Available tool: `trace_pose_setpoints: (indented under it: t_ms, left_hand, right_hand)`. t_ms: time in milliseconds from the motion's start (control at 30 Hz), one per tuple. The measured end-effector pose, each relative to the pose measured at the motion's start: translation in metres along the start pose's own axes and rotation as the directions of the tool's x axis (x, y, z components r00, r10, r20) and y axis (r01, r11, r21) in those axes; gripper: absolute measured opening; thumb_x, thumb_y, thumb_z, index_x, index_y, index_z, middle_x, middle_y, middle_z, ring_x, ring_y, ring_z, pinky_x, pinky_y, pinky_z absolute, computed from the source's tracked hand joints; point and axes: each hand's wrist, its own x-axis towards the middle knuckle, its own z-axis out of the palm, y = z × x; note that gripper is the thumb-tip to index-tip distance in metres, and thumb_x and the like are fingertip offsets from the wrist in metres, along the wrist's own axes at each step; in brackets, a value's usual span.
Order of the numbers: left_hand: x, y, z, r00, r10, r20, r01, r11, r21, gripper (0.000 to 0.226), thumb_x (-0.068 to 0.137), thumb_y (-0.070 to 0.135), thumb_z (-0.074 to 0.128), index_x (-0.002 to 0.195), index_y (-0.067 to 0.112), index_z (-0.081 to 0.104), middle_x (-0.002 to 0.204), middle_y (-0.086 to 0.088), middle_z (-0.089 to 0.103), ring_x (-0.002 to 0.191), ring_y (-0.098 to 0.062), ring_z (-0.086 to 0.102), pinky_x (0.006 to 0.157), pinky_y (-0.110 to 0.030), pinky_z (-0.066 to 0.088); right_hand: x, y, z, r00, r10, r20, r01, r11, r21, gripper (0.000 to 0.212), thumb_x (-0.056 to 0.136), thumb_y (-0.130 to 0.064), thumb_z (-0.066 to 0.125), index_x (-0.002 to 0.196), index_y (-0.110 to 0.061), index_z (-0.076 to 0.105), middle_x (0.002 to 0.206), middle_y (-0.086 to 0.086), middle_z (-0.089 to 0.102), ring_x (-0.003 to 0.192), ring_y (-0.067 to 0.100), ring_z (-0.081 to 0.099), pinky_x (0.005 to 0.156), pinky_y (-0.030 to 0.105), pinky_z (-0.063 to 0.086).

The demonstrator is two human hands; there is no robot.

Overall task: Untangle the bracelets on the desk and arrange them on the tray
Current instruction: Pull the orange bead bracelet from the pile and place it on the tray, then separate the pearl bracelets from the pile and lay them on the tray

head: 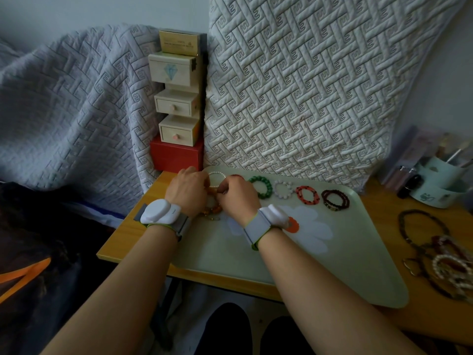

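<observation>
Stack of small boxes [178,103]: far left of the worktop [143,231], cream drawer boxes on a red base, against quilted covers.
Left hand [188,190]: over the tray's far left corner, fingers curled round an amber bead bracelet [213,210].
Right hand [236,197]: just beside the left, fingers pinching the same bracelet. Both wrists carry white strapped units.
Tray [332,265]: pale green, flower print, on the worktop.
Row along the tray's far edge: white pearl bracelet [216,175], partly hidden by the hands; green bracelet [261,185]; white bead bracelet [282,189]; red-and-black bracelet [308,196]; dark red bracelet [335,199].
Tangled bracelets [440,257]: heap on the worktop, right of the tray.
Pale holder [440,183]: far right corner.
</observation>
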Motion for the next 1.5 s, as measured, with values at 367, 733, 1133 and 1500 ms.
trace_pose_setpoints:
  t_ms: [367,733,1133,1500]
  left_hand:
    - [0.001,0.024,-0.007,0.998,0.001,-0.066,-0.008,0.995,-0.096,0.018,0.092,0.017,0.06,0.107,0.018,0.069,0.114,-0.006,0.058,0.107,-0.027,0.055,0.084,-0.041,0.051]
    - [0.011,0.097,-0.001,0.989,0.111,-0.095,-0.122,0.985,-0.123,0.02,0.095,0.026,0.053,0.107,0.023,0.068,0.109,-0.005,0.059,0.107,-0.029,0.057,0.08,-0.041,0.052]
    - [0.015,0.191,0.016,0.959,0.281,-0.036,-0.283,0.945,-0.162,0.022,0.097,0.025,0.051,0.11,0.022,0.068,0.111,-0.007,0.058,0.105,-0.03,0.058,0.079,-0.039,0.05]
    - [-0.004,0.276,0.03,0.895,0.444,-0.031,-0.44,0.874,-0.207,0.021,0.095,0.025,0.047,0.097,0.017,0.066,0.1,-0.009,0.059,0.097,-0.034,0.06,0.072,-0.04,0.047]
  right_hand:
    - [-0.003,0.002,-0.018,0.997,-0.007,-0.077,0.012,0.998,0.06,0.011,0.088,-0.02,0.064,0.093,-0.018,0.074,0.094,0.006,0.075,0.093,0.03,0.069,0.076,0.034,0.054]
    - [-0.016,0.053,-0.072,0.969,0.095,-0.227,-0.077,0.993,0.085,0.014,0.092,-0.032,0.059,0.09,-0.022,0.069,0.087,0.001,0.071,0.081,0.027,0.065,0.065,0.037,0.053]
    - [-0.043,0.117,-0.137,0.904,0.214,-0.371,-0.194,0.977,0.092,0.015,0.093,-0.035,0.059,0.094,-0.024,0.07,0.093,0.0,0.073,0.088,0.026,0.065,0.071,0.038,0.053]
    - [-0.073,0.174,-0.186,0.82,0.315,-0.477,-0.294,0.948,0.12,0.013,0.09,-0.032,0.063,0.09,-0.021,0.071,0.091,0.001,0.075,0.089,0.027,0.068,0.071,0.037,0.055]
